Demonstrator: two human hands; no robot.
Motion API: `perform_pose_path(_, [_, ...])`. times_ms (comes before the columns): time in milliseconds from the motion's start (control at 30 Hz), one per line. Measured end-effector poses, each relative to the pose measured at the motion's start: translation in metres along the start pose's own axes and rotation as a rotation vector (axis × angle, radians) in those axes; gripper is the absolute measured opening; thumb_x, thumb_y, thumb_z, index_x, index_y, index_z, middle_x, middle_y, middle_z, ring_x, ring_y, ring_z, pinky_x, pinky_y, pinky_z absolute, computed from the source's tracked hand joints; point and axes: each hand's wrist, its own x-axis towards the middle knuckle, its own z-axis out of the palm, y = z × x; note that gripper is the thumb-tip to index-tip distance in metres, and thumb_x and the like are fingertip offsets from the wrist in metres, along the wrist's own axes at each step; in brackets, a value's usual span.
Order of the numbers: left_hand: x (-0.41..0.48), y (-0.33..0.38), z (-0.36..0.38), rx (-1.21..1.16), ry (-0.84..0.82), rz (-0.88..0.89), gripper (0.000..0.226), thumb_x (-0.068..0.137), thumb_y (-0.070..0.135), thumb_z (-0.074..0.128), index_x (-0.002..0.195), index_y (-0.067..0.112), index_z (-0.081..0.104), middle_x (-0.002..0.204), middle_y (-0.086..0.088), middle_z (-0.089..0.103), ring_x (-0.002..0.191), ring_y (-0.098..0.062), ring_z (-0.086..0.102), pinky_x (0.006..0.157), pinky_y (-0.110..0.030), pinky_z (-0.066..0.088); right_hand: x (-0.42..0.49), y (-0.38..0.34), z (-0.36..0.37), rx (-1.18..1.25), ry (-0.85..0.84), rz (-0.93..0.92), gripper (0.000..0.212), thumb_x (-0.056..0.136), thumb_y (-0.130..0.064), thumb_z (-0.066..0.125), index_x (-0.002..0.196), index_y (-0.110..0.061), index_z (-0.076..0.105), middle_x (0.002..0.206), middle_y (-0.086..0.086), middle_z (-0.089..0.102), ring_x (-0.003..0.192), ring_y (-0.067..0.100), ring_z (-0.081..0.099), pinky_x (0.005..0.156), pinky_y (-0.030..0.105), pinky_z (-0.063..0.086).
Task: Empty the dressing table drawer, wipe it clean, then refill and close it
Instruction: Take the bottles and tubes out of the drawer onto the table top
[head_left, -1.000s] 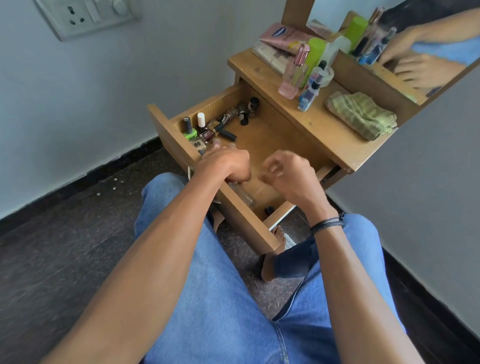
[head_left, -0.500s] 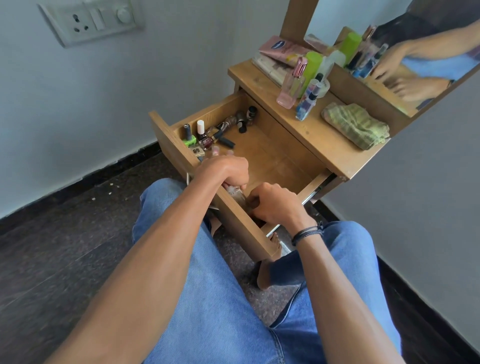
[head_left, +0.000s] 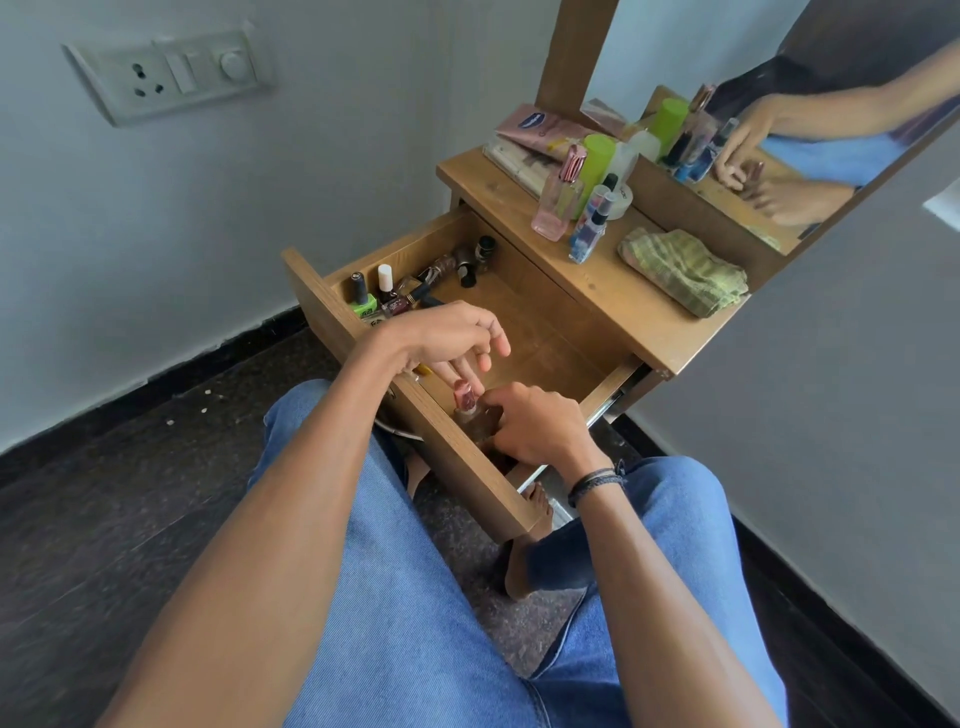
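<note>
A person in blue jeans sat facing a small wooden desk (head_left: 597, 283) whose drawer (head_left: 467, 470) stood pulled fully out over their knees. The right hand (head_left: 540, 426) curled around a small glass bottle (head_left: 464, 398) with a pink cap, at the near edge inside the drawer. The left hand (head_left: 452, 338) hovered just above it, fingers loose and spread, gripping nothing. Nail polish bottles (head_left: 363, 300) clustered in the drawer's far left corner. On the desk lay a folded green cloth (head_left: 680, 270), near a pink perfume bottle (head_left: 558, 205), below a mirror (head_left: 810, 62).
</note>
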Motion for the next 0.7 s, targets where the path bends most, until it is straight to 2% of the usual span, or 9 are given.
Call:
perform_pose_path(133, [-0.002,-0.001,-0.001,-0.044,0.013,0.041,0.032,0.102,0.005,0.036,0.113,0.012,0.065,0.103,-0.015,0.063,0.086,-0.028,0.076,0.08,-0.045,0.063,0.001,0.002,0.002,0.029,0.035,0.003,0.035,0.09,-0.027,0.061,0.12,-0.044,0.064,0.093,-0.006,0.069,0.088,0.023,0.068,0.075,0.038,0.058])
perform_pose_path(333, [-0.002,-0.003,-0.001,-0.049,0.052,0.096,0.03,0.103,0.008,0.038,0.114,0.016,0.065,0.107,-0.013,0.067,0.088,-0.023,0.076,0.081,-0.039,0.063,0.005,0.004,0.006,0.03,0.099,0.011,0.032,0.093,-0.029,0.063,0.122,-0.041,0.064,0.094,-0.006,0.066,0.086,0.021,0.063,0.069,0.034,0.052])
perform_pose_path(500, [0.001,-0.005,0.002,-0.052,0.132,0.148,0.022,0.105,0.02,0.045,0.113,0.017,0.066,0.103,-0.011,0.069,0.097,-0.023,0.073,0.087,-0.037,0.061,0.009,0.004,0.013,0.092,0.21,0.061,0.032,0.09,-0.043,0.072,0.122,-0.04,0.065,0.095,-0.004,0.069,0.086,0.023,0.066,0.074,0.039,0.058])
perform_pose_path(600, [0.006,-0.008,0.004,-0.071,0.242,0.183,0.023,0.106,0.029,0.046,0.108,0.019,0.067,0.1,-0.005,0.069,0.101,-0.023,0.069,0.094,-0.045,0.058,0.01,0.008,0.013,0.289,0.261,0.084,0.022,0.085,-0.04,0.078,0.103,-0.034,0.068,0.09,-0.008,0.069,0.079,0.017,0.064,0.068,0.039,0.058])
perform_pose_path(700, [0.009,-0.011,0.003,-0.067,0.372,0.205,0.026,0.106,0.034,0.044,0.107,0.022,0.067,0.101,-0.003,0.07,0.099,-0.019,0.069,0.094,-0.047,0.056,0.004,0.013,-0.002,0.6,0.35,0.076,0.02,0.082,-0.032,0.084,0.092,-0.029,0.067,0.088,-0.011,0.069,0.078,0.009,0.067,0.067,0.03,0.057])
